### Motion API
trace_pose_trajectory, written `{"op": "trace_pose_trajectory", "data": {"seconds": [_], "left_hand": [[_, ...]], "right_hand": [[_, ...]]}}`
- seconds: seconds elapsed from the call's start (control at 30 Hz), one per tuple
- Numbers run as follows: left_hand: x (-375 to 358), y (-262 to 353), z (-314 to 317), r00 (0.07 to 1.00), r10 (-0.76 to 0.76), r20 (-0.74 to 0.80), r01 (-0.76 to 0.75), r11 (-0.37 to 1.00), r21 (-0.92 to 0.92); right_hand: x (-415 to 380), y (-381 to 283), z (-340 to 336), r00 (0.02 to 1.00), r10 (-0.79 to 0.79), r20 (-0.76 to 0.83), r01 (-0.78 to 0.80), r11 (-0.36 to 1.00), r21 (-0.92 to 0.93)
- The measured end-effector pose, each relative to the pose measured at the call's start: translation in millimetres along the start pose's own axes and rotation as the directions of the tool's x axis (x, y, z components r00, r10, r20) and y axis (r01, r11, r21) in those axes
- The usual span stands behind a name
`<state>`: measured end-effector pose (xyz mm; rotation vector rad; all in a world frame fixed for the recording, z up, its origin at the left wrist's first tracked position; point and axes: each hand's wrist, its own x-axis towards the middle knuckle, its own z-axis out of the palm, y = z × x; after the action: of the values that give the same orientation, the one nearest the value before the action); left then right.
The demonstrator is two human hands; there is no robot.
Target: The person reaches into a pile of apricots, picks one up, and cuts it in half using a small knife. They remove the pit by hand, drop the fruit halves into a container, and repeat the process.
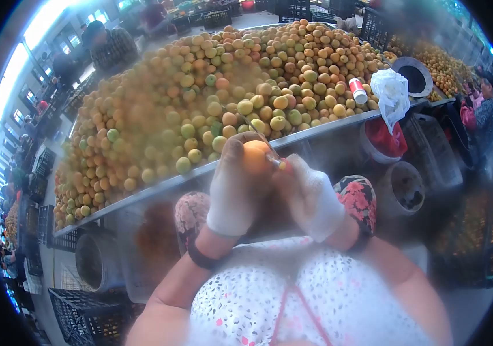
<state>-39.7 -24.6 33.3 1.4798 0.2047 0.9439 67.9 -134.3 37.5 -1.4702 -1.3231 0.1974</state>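
Far left, bright windows [15,63] and a dark crate [44,161], with a person in a checked shirt [111,51] beyond the pile. Lower left, a black slatted crate [76,314] and, just above, a grey bucket [93,262] on its side or tilted, hard to tell which. Across the upper middle, a metal-edged tabletop [131,202] heaped with yellow-orange fruit [187,131], hazy in patches. In the centre, before the near edge and above a pair of floral-clad knees [357,199], the left grip [232,179], in a white glove browned at the fingers, curled around one smooth orange fruit [255,154]. Nestled within that grip, with the upper face of the fruit exposed. At the fruit's right side, the tip of a small tool [285,165] with a red and yellow handle, exact contact too blurred to tell. Next, the right grip [310,193], also white-gloved, pinching that handle. Farther right, a red-and-white container [358,91] against the heap, then a white plastic bag [392,92] draped over the edge, above a pale bucket [371,149] holding something red. Far right, a person in patterned clothing [486,118].
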Motion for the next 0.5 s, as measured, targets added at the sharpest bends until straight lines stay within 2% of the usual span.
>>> {"op": "trace_pose_trajectory", "data": {"seconds": [0.03, 0.07, 0.13, 0.17, 0.23, 0.3, 0.37, 0.4, 0.43, 0.47, 0.5], "left_hand": [[2, 0, 1, 0.993, -0.121, 0.002, 0.117, 0.956, -0.271], [3, 1, 1, 0.993, -0.12, 0.001, 0.116, 0.956, -0.27], [7, 6, 1, 0.963, -0.265, -0.04, 0.235, 0.906, -0.352], [7, 5, 4, 0.967, -0.252, -0.047, 0.221, 0.913, -0.343], [6, 6, 11, 0.973, -0.175, -0.153, 0.149, 0.974, -0.168], [7, -25, -8, 0.989, -0.059, -0.137, 0.069, 0.995, 0.072], [10, -12, -5, 0.987, -0.103, -0.125, 0.099, 0.994, -0.034], [9, -7, -7, 0.995, -0.067, -0.068, 0.065, 0.997, -0.028], [8, -5, -6, 0.999, -0.04, -0.003, 0.04, 0.999, -0.031], [8, -7, -8, 0.998, -0.03, 0.049, 0.031, 0.999, -0.012], [7, -8, -11, 0.999, -0.016, 0.038, 0.016, 1.0, -0.007]], "right_hand": [[1, 1, 1, 1.0, -0.005, -0.014, 0.005, 1.0, 0.009], [2, 2, 2, 1.0, -0.006, -0.013, 0.006, 1.0, 0.01], [2, 4, 6, 1.0, 0.0, -0.023, 0.001, 0.999, 0.049], [1, 6, 7, 1.0, -0.015, -0.023, 0.016, 0.998, 0.056], [1, 15, 14, 0.987, 0.159, 0.017, -0.16, 0.978, 0.133], [2, 28, 30, 0.995, 0.027, -0.092, 0.011, 0.92, 0.391], [5, 25, 28, 0.993, 0.116, 0.007, -0.108, 0.903, 0.417], [7, 22, 19, 0.997, 0.07, 0.018, -0.07, 0.901, 0.428], [8, 15, 6, 0.907, 0.323, 0.27, -0.414, 0.564, 0.715], [8, 10, -4, 0.7, 0.415, 0.582, -0.658, 0.056, 0.751], [9, 12, -10, 0.702, 0.401, 0.588, -0.662, 0.065, 0.746]]}}
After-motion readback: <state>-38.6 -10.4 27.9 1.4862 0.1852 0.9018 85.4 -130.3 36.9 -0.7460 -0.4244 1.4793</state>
